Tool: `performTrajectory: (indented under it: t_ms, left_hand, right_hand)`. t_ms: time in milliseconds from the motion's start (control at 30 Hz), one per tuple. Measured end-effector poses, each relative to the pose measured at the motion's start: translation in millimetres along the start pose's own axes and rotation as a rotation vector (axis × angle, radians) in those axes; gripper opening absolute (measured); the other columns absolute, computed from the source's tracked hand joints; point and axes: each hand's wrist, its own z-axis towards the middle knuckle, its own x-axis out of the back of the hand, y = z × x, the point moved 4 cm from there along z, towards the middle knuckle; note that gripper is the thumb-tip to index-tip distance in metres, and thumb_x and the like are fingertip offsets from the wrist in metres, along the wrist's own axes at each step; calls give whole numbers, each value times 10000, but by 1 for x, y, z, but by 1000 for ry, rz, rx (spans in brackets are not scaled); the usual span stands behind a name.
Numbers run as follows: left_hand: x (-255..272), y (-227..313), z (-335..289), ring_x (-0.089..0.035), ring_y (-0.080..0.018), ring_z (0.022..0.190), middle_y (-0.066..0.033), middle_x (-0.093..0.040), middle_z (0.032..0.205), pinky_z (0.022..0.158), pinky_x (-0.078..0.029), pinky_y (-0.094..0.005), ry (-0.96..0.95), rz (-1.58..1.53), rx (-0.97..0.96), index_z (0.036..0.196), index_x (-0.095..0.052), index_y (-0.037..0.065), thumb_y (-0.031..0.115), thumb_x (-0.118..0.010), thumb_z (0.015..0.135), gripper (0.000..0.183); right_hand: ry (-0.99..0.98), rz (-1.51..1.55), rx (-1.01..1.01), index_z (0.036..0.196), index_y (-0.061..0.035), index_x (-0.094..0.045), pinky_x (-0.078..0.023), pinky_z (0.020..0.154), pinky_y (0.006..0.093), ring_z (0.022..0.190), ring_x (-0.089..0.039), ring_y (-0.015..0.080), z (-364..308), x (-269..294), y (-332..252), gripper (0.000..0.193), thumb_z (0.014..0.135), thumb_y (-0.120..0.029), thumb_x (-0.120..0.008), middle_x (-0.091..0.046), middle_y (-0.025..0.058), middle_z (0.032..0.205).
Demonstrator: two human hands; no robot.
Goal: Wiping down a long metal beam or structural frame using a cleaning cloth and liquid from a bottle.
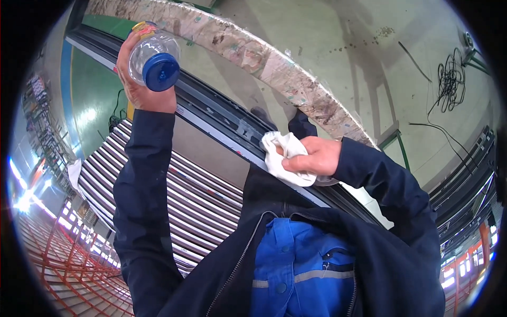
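Note:
My left hand (129, 79), raised at the upper left, is wrapped round a clear plastic bottle (140, 55). The bottle is tilted so that its blue cap (161, 72) faces me, and a yellow and red label shows at its far end. A white cloth (282, 150) is bunched in my right hand (318, 156), with the thumb pressed on top. The cloth rests against a long dark metal profile (216, 116) that runs slantwise under both hands. Below the bottle, the left hand hides part of this profile.
Beyond the profile lies a long beam (253, 53) covered in stained, torn wrapping. Striped rows of profiles (206, 211) lie between my arms. Black cable (449, 82) is coiled on the floor at right, near stacked dark profiles (465, 195). Red wire mesh (68, 264) stands lower left.

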Motion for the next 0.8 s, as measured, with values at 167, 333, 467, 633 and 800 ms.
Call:
performTrajectory:
  t_ms: [167, 333, 467, 633, 800]
  left_hand:
    - [-8, 0, -4, -547, -245, 1170, -94, -539, 1275, 1002, -482, -405, -109, 291, -164, 1212, -564, 65, 341, -465, 986, 370]
    - [2, 0, -5, -532, -240, 1192, -95, -517, 1300, 989, -494, -394, -27, 71, -80, 1223, -544, 62, 315, -466, 990, 353]
    - [-10, 13, 0, -535, -242, 1194, -93, -508, 1313, 982, -500, -402, 16, 83, -49, 1226, -544, 63, 324, -473, 986, 361]
    - [-14, 5, -3, -549, -247, 1177, -89, -507, 1316, 993, -493, -399, 26, 122, -26, 1225, -552, 69, 352, -467, 980, 384]
    - [3, -1, -2, -543, -234, 1178, -102, -503, 1302, 998, -491, -367, -76, 118, -113, 1241, -524, 63, 180, -571, 904, 359]
  right_hand:
    - [-26, 17, -22, 1082, -3, -657, -461, 745, 251, 839, -571, 72, 37, 3, -19, 332, 934, -295, -602, -654, 16, 917]
    - [-87, -16, 0, 1126, -15, -639, -467, 793, 276, 881, -573, 94, 15, 1, 1, 325, 935, -277, -607, -653, 31, 968]
    - [69, 6, 80, 1225, -10, -606, -461, 859, 267, 952, -591, 103, 5, 1, -10, 370, 930, -233, -609, -662, 47, 1040]
    - [132, 71, 200, 1186, 3, -608, -467, 854, 270, 942, -593, 100, 43, 4, -21, 315, 904, -138, -596, -663, 41, 1013]
    - [91, -33, 218, 1178, -2, -617, -473, 858, 276, 948, -592, 99, 33, 1, -24, 296, 902, -103, -581, -663, 43, 1021]
